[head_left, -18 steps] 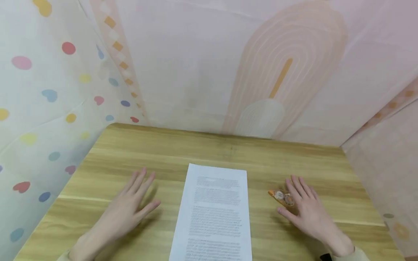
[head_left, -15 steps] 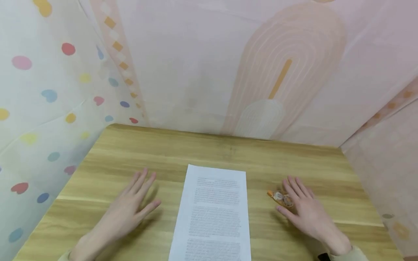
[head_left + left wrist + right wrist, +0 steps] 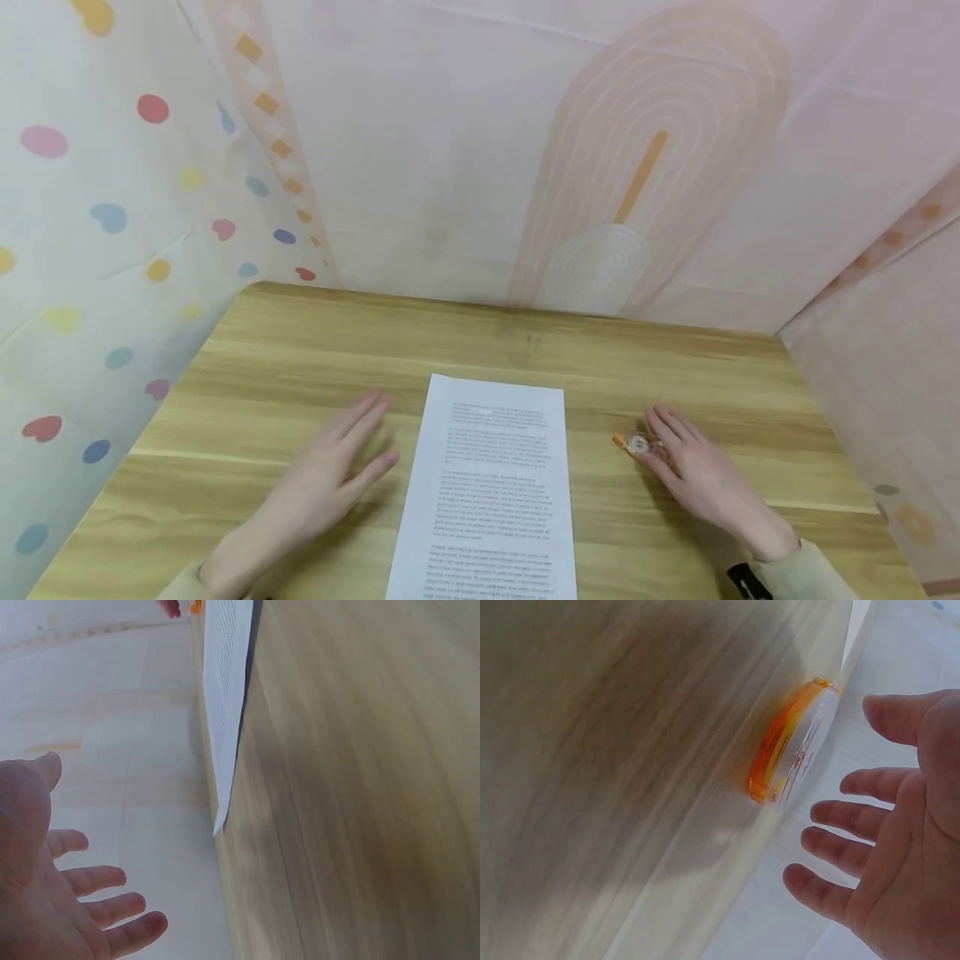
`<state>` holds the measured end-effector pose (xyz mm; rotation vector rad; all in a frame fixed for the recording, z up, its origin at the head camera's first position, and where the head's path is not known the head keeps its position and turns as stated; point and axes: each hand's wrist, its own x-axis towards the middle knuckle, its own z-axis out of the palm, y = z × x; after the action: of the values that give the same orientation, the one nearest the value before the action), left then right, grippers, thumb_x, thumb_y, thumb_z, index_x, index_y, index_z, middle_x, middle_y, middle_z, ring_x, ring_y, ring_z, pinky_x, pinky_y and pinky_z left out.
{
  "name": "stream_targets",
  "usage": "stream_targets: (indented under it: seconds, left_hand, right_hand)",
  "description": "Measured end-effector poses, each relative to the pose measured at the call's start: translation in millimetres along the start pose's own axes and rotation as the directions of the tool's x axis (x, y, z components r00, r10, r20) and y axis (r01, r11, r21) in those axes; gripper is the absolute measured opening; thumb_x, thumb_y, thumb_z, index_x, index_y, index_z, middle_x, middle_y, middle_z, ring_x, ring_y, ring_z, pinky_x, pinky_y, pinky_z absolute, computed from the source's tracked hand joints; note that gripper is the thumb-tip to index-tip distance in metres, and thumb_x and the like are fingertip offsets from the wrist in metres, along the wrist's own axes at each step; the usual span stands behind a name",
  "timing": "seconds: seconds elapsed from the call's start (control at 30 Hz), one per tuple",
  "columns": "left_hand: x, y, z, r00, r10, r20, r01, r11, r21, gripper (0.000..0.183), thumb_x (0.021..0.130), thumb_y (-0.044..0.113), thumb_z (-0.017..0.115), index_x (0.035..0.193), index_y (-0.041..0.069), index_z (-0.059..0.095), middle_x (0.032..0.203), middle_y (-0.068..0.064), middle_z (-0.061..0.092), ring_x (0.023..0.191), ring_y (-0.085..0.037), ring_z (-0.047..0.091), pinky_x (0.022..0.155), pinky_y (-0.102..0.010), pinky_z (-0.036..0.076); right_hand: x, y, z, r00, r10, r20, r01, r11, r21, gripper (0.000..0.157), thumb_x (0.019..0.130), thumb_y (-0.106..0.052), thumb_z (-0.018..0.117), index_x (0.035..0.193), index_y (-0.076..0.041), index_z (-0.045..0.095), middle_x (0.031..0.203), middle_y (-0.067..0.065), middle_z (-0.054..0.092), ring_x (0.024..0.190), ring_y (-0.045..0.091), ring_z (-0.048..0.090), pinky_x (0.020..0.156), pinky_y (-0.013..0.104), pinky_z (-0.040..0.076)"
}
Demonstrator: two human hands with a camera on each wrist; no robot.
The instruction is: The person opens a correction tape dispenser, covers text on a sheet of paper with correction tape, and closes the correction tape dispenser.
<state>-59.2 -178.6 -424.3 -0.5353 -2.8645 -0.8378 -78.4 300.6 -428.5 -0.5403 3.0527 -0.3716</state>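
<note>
A printed sheet of white paper (image 3: 495, 483) lies on the wooden table, its near end cut off by the head view. To its left my left hand (image 3: 318, 471) hovers over the table, apart from the sheet, with the fingers extended and nothing held. An orange and clear correction tape (image 3: 633, 444) lies to the right of the paper, its right end hidden under my right hand (image 3: 697, 471) in the head view. In the right wrist view, the fingers (image 3: 847, 817) are spread and slightly bent, with a gap between them and the correction tape (image 3: 791, 742).
The wooden table (image 3: 360, 333) reaches back to a patterned cloth backdrop (image 3: 420, 167). Another dotted cloth (image 3: 112, 275) hangs along the left side, and a pale cloth (image 3: 900, 400) along the right. A dark band (image 3: 746, 581) shows at the right wrist.
My left hand has moved right, closer to the paper, with its fingers drawn closer together. My right hand has shifted slightly left and covers more of the correction tape.
</note>
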Motion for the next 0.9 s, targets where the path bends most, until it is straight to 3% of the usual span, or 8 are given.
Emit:
stream_targets:
  seconds: [0.3,0.57,0.77,0.9]
  left_hand:
    - [9.9,14.4,12.7,0.999,0.028,0.03,-0.027,0.999,-0.016,0.065,0.104,0.04,0.064,0.159,0.01,0.045,0.166,-0.016,0.046,0.152,-0.043,0.045,0.119,-0.064,0.044]
    - [18.0,27.2,22.8,0.998,0.061,0.035,-0.06,0.998,-0.035,0.066,0.103,0.041,0.066,0.161,0.02,0.044,0.163,-0.012,0.05,0.15,-0.039,0.05,0.115,-0.061,0.049]
    - [27.5,39.5,29.0,0.996,0.085,0.026,-0.084,0.995,-0.056,0.066,0.102,0.041,0.068,0.16,0.02,0.046,0.162,-0.009,0.052,0.147,-0.036,0.054,0.114,-0.056,0.051]
    - [32.5,48.0,34.0,0.995,0.098,0.027,-0.096,0.992,-0.088,0.062,0.102,0.04,0.068,0.158,0.02,0.049,0.16,-0.007,0.055,0.146,-0.033,0.057,0.114,-0.054,0.052]
  right_hand:
    - [1,2,0.5,1.0,-0.023,-0.009,0.023,0.999,-0.026,0.059,0.102,-0.02,0.068,0.15,0.009,0.049,0.151,0.034,0.055,0.136,0.052,0.058,0.109,0.065,0.051]
    - [3,0,0.8,0.999,-0.044,-0.006,0.044,0.999,-0.031,0.053,0.1,-0.018,0.072,0.144,0.006,0.058,0.141,0.03,0.064,0.123,0.046,0.068,0.1,0.058,0.059]
    - [4,0,0.5,0.999,-0.024,0.023,0.024,1.0,-0.018,0.053,0.098,-0.017,0.073,0.144,0.005,0.059,0.13,0.026,0.071,0.103,0.033,0.076,0.088,0.049,0.064]
    - [7,1,-0.4,1.0,-0.024,0.012,0.024,1.0,-0.001,0.051,0.096,-0.017,0.076,0.14,0.004,0.062,0.12,0.022,0.075,0.097,0.028,0.076,0.082,0.044,0.065]
